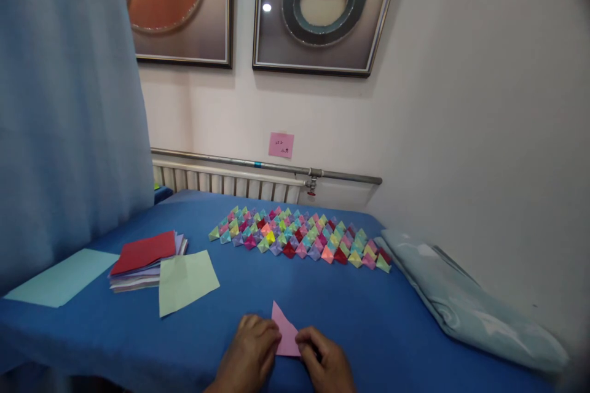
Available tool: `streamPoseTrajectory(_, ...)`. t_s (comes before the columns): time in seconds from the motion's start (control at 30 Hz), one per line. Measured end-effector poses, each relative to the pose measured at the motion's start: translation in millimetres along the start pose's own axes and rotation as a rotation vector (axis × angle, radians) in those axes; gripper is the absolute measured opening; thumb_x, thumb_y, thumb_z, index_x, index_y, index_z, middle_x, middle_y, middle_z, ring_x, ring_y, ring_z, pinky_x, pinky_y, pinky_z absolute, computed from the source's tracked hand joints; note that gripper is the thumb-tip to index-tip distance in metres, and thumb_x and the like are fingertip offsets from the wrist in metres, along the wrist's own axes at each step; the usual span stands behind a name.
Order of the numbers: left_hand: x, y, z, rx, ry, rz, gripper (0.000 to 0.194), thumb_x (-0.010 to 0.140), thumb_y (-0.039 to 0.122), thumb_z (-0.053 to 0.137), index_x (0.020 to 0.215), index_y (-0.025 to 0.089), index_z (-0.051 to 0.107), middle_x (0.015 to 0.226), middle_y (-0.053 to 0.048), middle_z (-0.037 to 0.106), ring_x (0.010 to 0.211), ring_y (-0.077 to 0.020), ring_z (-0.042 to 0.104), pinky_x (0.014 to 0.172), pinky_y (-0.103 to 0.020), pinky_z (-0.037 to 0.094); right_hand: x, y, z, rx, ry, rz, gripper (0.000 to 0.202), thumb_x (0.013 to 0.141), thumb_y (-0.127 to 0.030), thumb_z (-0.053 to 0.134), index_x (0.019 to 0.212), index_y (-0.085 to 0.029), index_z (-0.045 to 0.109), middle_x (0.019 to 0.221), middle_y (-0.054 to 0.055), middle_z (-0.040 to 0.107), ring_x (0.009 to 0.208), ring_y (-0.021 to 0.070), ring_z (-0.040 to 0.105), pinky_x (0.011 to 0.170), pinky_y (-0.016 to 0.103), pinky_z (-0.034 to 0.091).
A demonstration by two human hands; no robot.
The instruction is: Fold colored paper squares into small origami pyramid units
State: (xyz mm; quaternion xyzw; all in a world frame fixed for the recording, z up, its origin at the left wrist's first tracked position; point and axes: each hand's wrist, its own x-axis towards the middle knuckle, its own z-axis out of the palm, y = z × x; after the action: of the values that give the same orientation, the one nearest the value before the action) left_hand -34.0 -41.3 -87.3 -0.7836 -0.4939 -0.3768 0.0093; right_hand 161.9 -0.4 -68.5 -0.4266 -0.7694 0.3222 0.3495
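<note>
A pink sheet of paper (286, 339), folded to a pointed shape, lies between my hands near the front of the blue-covered table (239, 313). My left hand (251, 347) grips its left edge, with the fingers curled together. At the right edge, my right hand (325, 356) pinches the paper between thumb and fingertips. One tip of the paper points away from me. Beyond my hands, rows of small folded paper pieces (295, 234) in many colours cover a long patch of the cloth.
To the left lie a pale green sheet (188, 282), a stack of coloured paper with red on top (145, 253) and a light teal sheet (64, 276). A folded blanket (465, 301) lies along the right edge. A curtain (69, 92) hangs left; a radiator (225, 181) stands behind.
</note>
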Motion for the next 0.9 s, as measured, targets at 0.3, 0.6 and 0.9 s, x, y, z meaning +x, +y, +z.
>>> streamPoseTrajectory(0.3, 0.9, 1.9, -2.7, -0.014, -0.027, -0.016, 0.021, 0.094, 0.011, 0.048, 0.099, 0.022, 0.065, 0.1, -0.002, 0.073, 0.086, -0.019, 0.062, 0.079, -0.035, 0.045, 0.1, 0.9, -0.2, -0.001, -0.016, 0.001, 0.026, 0.09, -0.034, 0.047, 0.082, -0.022, 0.069, 0.076, 0.001, 0.071, 0.071, 0.0175, 0.065, 0.068, 0.024, 0.046)
streamPoseTrajectory(0.6, -1.5, -1.1, 3.0, 0.011, 0.024, 0.019, 0.021, 0.094, 0.01, 0.048, 0.101, 0.023, 0.064, 0.1, -0.003, 0.073, 0.086, -0.019, 0.062, 0.079, -0.035, 0.045, -0.4, -0.2, 0.5, 0.016, -0.007, -0.006, 0.026, 0.091, -0.033, 0.046, 0.081, -0.021, 0.067, 0.076, 0.001, 0.071, 0.073, 0.0172, 0.065, 0.07, 0.024, 0.046)
streamPoseTrajectory(0.9, -2.2, -2.3, 4.3, 0.023, 0.039, 0.042, 0.022, 0.094, 0.009, 0.047, 0.101, 0.022, 0.064, 0.1, -0.002, 0.073, 0.085, -0.019, 0.063, 0.078, -0.035, 0.046, -1.2, 1.8, 1.0, 0.0, 0.0, -0.012, 0.026, 0.091, -0.034, 0.048, 0.082, -0.021, 0.068, 0.076, 0.001, 0.071, 0.071, 0.0168, 0.065, 0.068, 0.023, 0.046)
